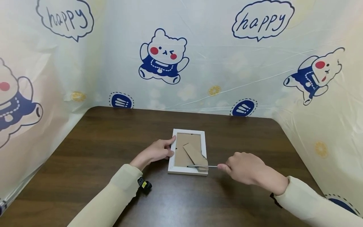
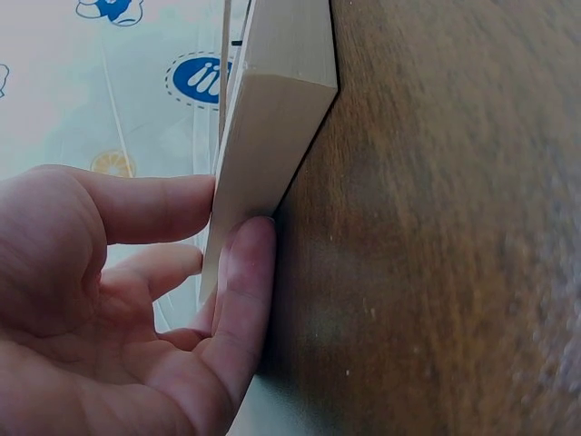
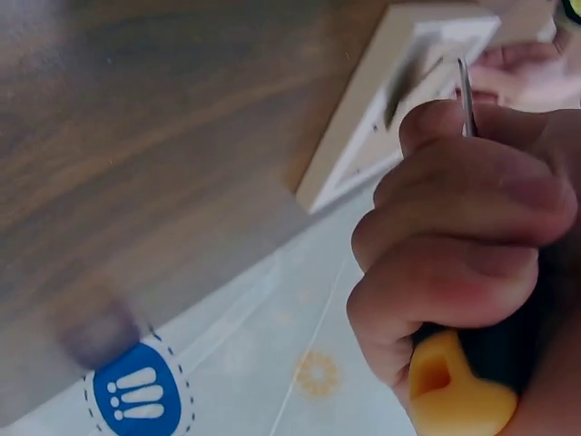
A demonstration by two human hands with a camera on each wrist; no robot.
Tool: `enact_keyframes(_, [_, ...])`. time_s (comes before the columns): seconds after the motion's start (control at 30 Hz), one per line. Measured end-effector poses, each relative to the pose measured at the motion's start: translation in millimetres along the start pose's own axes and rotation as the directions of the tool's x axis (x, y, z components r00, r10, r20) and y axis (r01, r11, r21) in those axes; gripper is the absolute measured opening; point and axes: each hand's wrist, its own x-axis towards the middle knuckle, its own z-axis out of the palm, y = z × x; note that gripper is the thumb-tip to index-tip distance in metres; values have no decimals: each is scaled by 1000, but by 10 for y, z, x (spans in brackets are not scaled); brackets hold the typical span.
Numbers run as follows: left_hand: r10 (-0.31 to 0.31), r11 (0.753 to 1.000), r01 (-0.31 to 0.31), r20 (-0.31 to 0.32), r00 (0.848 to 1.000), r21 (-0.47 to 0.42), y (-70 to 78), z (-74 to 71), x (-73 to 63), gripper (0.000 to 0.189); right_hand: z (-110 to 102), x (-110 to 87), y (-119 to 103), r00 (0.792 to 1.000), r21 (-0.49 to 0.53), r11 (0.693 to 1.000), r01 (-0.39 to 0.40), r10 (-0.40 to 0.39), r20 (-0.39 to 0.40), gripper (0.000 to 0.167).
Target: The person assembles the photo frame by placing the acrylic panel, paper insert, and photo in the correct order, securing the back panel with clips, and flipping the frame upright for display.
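A white picture frame (image 1: 186, 170) lies face down on the table, its brown backing board (image 1: 184, 138) upward. A slanted stand flap (image 1: 194, 154) rests on that board. My left hand (image 1: 156, 151) holds the frame's left edge; in the left wrist view, fingertips (image 2: 195, 209) touch its upper edge and another digit lies along its side. My right hand (image 1: 245, 167) grips a screwdriver by its black and yellow handle (image 3: 454, 391), fingers curled round it. Its thin metal shaft (image 1: 208, 166) points left, across the flap's lower end, with the tip near the frame's bottom inner edge.
The dark wooden table (image 1: 113, 132) extends around the frame on all sides. Behind it and at both sides hangs a pale printed curtain (image 1: 210, 56) with bears and lettering. A black band with a yellow patch (image 1: 145, 185) sits at the left wrist.
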Motion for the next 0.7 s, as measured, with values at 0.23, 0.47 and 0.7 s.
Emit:
enact_keyframes(0.23, [4, 1000, -4, 6, 1000, 2, 14, -15, -18, 77, -145, -28, 144, 998, 119, 992, 50, -54, 33, 47])
enact_keyframes(0.47, [13, 1000, -13, 7, 1000, 1, 27, -19, -31, 77, -215, -20, 334, 1000, 91, 996, -15, 17, -19, 50])
enact_keyframes(0.7, [21, 1000, -21, 10, 1000, -13, 20, -18, -32, 77, -159, 15, 481, 998, 50, 998, -46, 48, -38, 53])
